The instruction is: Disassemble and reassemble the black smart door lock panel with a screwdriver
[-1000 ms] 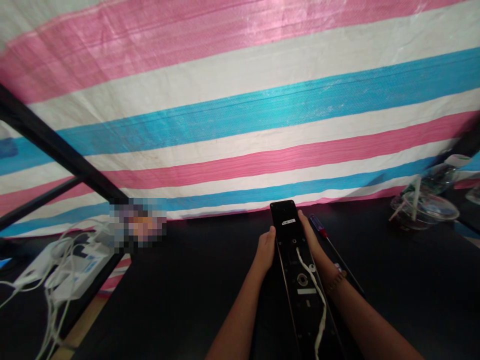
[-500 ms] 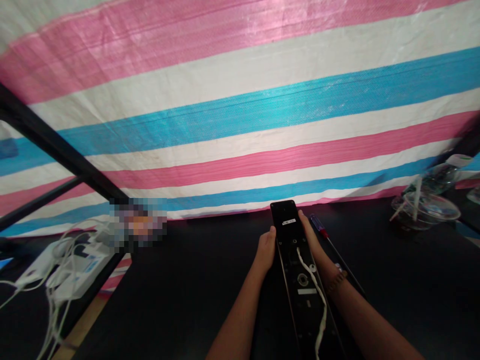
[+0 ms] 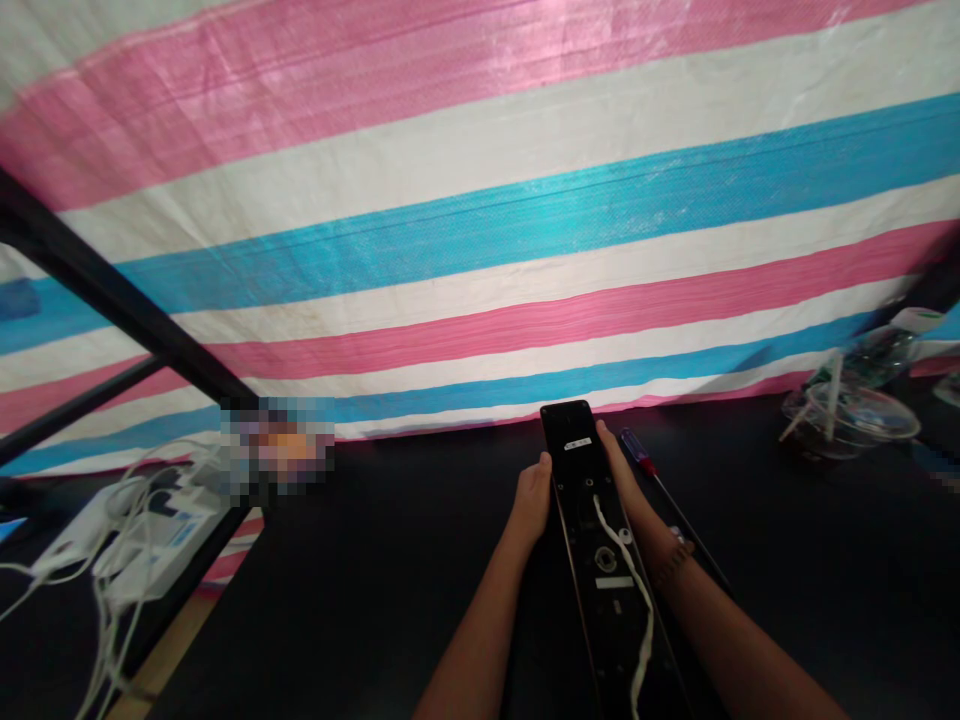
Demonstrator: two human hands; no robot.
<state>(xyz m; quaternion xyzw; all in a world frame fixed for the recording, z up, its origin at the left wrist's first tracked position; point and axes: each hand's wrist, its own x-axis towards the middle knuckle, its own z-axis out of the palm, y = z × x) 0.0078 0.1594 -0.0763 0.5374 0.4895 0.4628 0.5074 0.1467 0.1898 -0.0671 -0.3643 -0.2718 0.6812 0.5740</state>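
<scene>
A long black panel (image 3: 574, 465), perhaps part of a door lock, lies lengthwise between my hands, its near end cut off by the frame. It has white labels, small screw holes, a round fitting and a whitish cable (image 3: 643, 590) running down it. My left hand (image 3: 532, 497) grips its left edge, thumb on top. Along the right edge, my right hand (image 3: 621, 470) holds the same panel; most of its fingers are hidden. Just right of that hand lies a screwdriver (image 3: 639, 452) with a clear and red handle, its shaft pointing toward me.
The black table (image 3: 360, 560) spreads under everything. At right stand a clear plastic cup (image 3: 855, 420) with a straw and a plastic bottle (image 3: 885, 350). At left are white power strips (image 3: 161, 540) with tangled cables and a black metal frame (image 3: 112, 280). A striped sheet (image 3: 480, 230) hangs behind.
</scene>
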